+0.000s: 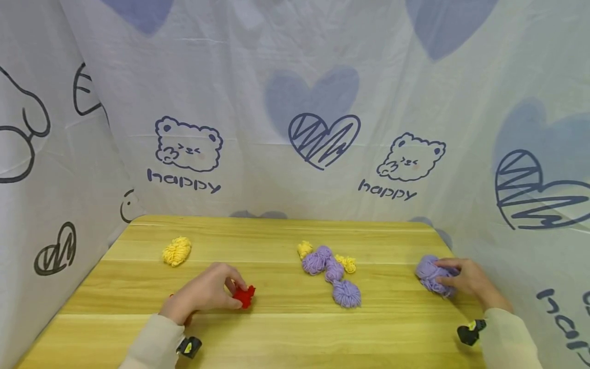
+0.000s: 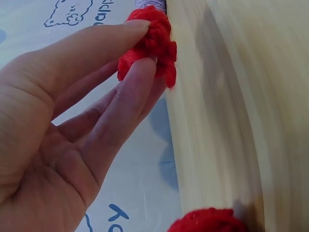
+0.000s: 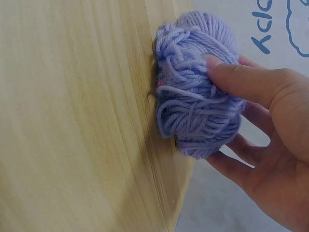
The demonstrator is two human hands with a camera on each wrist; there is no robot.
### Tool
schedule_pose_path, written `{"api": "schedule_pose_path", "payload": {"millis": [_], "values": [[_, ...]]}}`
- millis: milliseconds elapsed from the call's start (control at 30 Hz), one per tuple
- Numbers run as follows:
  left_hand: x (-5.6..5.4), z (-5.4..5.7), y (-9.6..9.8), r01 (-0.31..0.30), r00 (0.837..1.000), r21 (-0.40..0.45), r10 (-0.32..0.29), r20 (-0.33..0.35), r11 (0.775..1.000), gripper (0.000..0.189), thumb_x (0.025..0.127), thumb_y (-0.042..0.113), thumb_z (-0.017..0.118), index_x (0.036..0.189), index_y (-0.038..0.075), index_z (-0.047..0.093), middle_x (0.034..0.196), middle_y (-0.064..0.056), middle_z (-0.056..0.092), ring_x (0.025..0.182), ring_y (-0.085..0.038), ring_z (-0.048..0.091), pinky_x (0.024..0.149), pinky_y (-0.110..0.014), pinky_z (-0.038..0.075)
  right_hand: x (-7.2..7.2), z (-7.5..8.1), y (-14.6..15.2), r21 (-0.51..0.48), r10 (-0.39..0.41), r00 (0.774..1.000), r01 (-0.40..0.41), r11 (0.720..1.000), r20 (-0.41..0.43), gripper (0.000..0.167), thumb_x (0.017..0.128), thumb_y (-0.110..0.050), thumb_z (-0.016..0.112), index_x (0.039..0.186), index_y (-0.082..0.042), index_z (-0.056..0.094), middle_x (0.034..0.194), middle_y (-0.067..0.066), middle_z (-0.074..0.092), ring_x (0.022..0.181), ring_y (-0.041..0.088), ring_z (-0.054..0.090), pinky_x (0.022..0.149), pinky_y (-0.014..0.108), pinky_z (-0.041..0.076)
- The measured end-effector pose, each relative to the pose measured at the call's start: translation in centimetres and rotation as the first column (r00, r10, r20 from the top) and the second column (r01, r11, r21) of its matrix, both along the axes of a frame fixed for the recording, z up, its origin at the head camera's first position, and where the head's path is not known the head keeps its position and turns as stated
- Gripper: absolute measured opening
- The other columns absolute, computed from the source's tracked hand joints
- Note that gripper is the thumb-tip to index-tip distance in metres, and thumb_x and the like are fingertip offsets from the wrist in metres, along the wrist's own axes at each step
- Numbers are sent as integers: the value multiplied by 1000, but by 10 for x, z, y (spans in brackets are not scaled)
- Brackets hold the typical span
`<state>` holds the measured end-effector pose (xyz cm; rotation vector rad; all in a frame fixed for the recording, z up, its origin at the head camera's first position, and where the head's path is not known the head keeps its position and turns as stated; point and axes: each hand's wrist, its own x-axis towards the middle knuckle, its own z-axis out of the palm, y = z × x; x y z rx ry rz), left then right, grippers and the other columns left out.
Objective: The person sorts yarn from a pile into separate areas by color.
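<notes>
Head: your left hand (image 1: 208, 289) works over the table (image 1: 295, 338), your right hand (image 1: 471, 282) near its edge. Left wrist: fingertips pinch the red yarn bundle (image 2: 153, 41), presumably because it's small. Right wrist: fingers spread wider, gripping the bulkier lavender skein (image 3: 195, 104).

On a wooden table (image 1: 286, 338), a yellow yarn ball (image 1: 177, 251) and a red yarn ball (image 2: 207, 222) are sitting on the left. Purple yarn balls (image 1: 346, 294) and little yellow yarn balls (image 1: 304, 249) are lying bunched near the middle.
</notes>
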<state>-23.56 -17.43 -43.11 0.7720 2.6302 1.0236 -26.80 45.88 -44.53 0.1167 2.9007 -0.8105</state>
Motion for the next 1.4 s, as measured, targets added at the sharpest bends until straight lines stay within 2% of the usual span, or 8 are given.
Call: {"api": "schedule_pose_path", "payload": {"millis": [300, 633, 967, 1167, 1400], "values": [[5, 5, -14, -2, 1000, -23, 2, 6, 1000, 25, 76, 13, 90, 99, 13, 80, 101, -1, 76, 83, -9, 68, 68, -21, 56, -1, -2, 1, -3, 0, 1000, 0, 1000, -3, 58, 88, -20, 82, 138, 0, 62, 153, 40, 37, 140, 63, 33, 113, 76, 31], [7, 4, -25, 2, 1000, -42, -3, -18, 999, 25, 74, 12, 92, 96, 13, 80, 99, 1, 76, 81, -8, 67, 69, -21, 55, 1, -2, 1, 6, 17, 1000, -17, 1000, -24, 55, 88, -19, 82, 137, 0, 63, 152, 39, 40, 139, 63, 35, 112, 76, 32], [9, 4, -34, -10, 1000, -72, 9, -9, 997, 25, 74, 12, 92, 96, 12, 80, 98, 1, 76, 81, -7, 67, 67, -22, 56, 1, -1, -1, 31, 35, 998, -33, 999, -55, 51, 89, -16, 80, 135, 1, 65, 150, 39, 43, 138, 63, 37, 112, 75, 33], [12, 6, -37, -17, 1000, -74, 18, 14, 997, 24, 75, 12, 91, 96, 12, 80, 99, 0, 76, 82, -8, 67, 66, -22, 56, 2, 0, -1, 15, 28, 999, -28, 1000, -34, 53, 90, -18, 80, 137, 0, 63, 152, 39, 40, 139, 63, 35, 113, 75, 32], [12, 8, -41, -1, 1000, -93, 0, -9, 996, 24, 75, 12, 92, 95, 12, 80, 95, 1, 75, 80, -7, 66, 66, -20, 57, 0, 0, -1, 13, 26, 999, -26, 1000, -35, 53, 89, -18, 81, 136, 1, 64, 152, 39, 40, 139, 63, 35, 112, 76, 32]]}}
